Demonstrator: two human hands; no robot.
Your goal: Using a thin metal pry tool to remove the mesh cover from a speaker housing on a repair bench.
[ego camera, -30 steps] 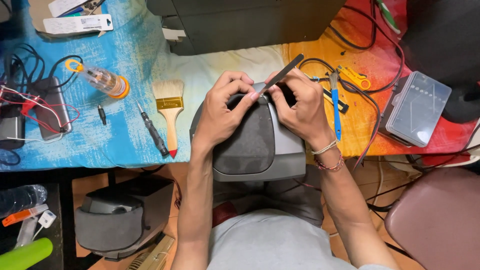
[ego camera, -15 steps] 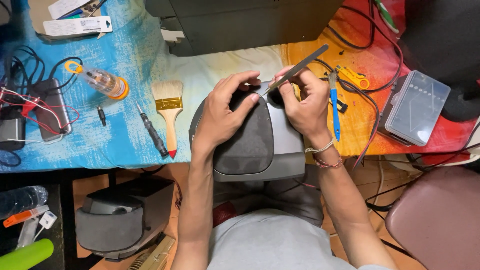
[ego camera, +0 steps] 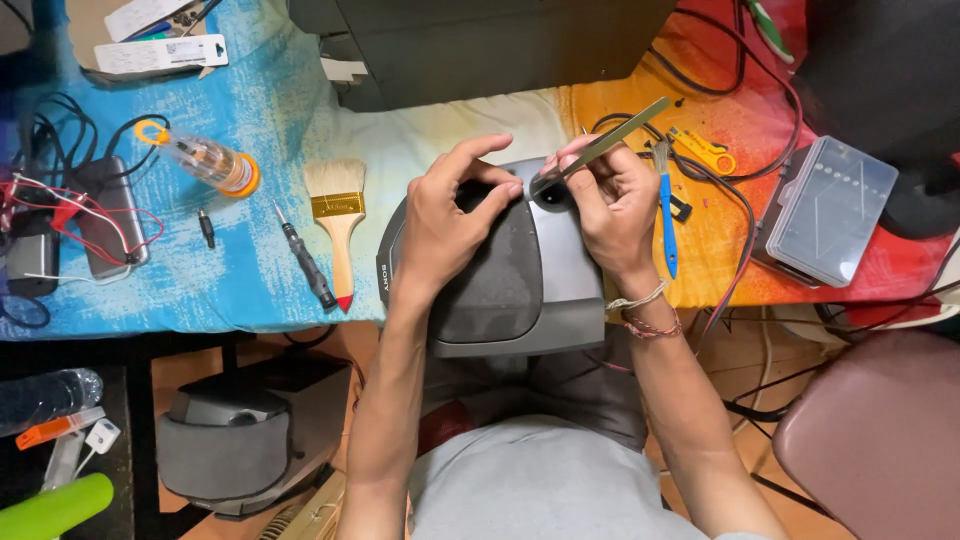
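head view: my left hand (ego camera: 450, 225) clamps the grey speaker (ego camera: 500, 270) at the table's near edge; my right hand (ego camera: 615, 195) grips a flat metal tool (ego camera: 605, 145), tip at its far seam. i judge the housing still unopened.

A worktable (ego camera: 250, 290) under a blue-to-red cloth carries a grey speaker (ego camera: 520, 280); left of it lie a paintbrush (ego camera: 337, 225) and screwdriver (ego camera: 305, 265), right a clear plastic case (ego camera: 830, 210).
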